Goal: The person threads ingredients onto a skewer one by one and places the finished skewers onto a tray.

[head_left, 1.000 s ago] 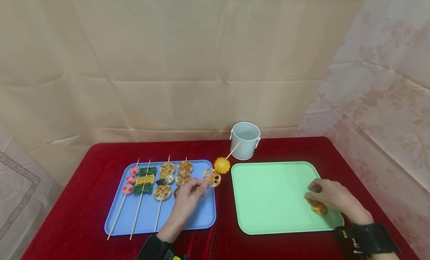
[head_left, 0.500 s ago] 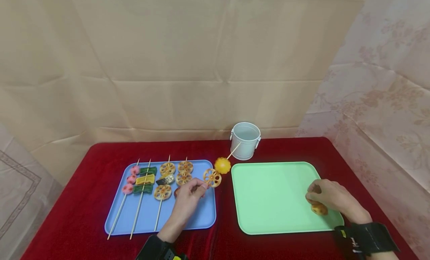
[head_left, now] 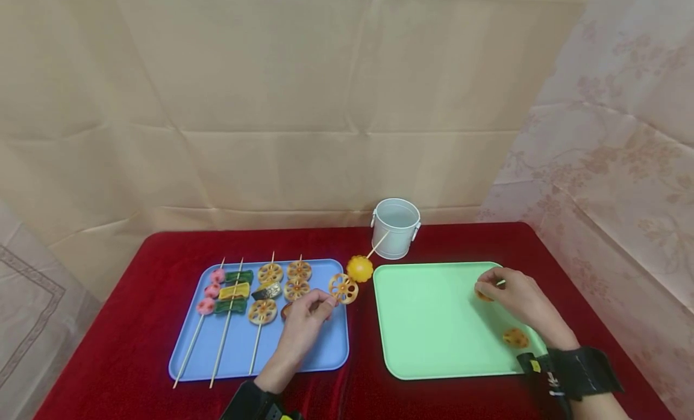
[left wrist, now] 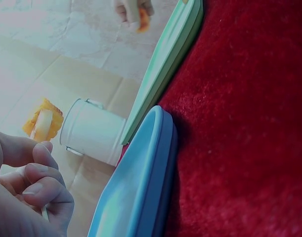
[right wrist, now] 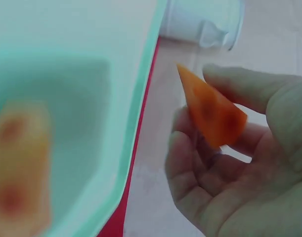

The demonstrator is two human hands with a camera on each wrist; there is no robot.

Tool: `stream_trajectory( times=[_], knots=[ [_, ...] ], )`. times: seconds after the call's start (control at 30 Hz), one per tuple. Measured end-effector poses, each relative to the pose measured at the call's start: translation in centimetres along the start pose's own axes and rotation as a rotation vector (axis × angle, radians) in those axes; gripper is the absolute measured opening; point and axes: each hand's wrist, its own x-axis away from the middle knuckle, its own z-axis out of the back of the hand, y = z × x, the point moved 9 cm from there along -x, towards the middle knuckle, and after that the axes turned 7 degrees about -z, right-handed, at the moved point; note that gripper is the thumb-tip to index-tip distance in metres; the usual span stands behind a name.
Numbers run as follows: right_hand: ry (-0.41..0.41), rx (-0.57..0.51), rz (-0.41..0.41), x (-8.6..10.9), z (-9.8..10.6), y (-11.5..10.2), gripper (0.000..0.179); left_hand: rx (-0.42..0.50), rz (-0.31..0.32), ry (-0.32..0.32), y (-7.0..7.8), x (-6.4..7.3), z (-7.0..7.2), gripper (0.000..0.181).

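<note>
My left hand (head_left: 303, 317) pinches a skewer over the right side of the blue tray (head_left: 331, 354). On that skewer are a lotus root slice (head_left: 343, 288) and a scalloped yellow piece (head_left: 359, 268), its bare tip pointing up toward the bucket. Above the right side of the green tray (head_left: 434, 317), my right hand (head_left: 512, 296) holds a thin orange wedge-shaped piece (right wrist: 212, 111) between thumb and fingers. It is mostly covered by the hand in the head view. A brown-spotted yellow slice (head_left: 516, 338) lies on the green tray, below the right hand.
Several loaded skewers lie on the blue tray, with pink balls (head_left: 206, 305), green and yellow pieces (head_left: 233, 290) and lotus slices (head_left: 262, 311). A white bucket (head_left: 393, 242) stands behind the trays. Red cloth (head_left: 125, 323) covers the table; a draped wall rises behind.
My right hand has lifted away from the spotted slice, moving up and slightly left with the orange piece. That slice now shows fully. The left hand has stayed nearly still.
</note>
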Motion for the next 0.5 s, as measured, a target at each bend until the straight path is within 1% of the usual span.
stream_trajectory(
  times=[0.2, 0.3, 0.5],
  knots=[
    [0.086, -0.095, 0.027, -0.3, -0.2, -2.8, 0.031, 0.021, 0.002, 0.003, 0.0, 0.0, -0.1, 0.015],
    [0.110, -0.140, 0.039, -0.6, -0.5, -4.3, 0.035, 0.029, -0.004, 0.009, 0.1, 0.1, -0.2, 0.015],
    [0.169, -0.200, 0.105, -1.3, -1.1, -7.1, 0.029, 0.039, -0.002, 0.006, 0.1, 0.2, -0.3, 0.015]
  ],
)
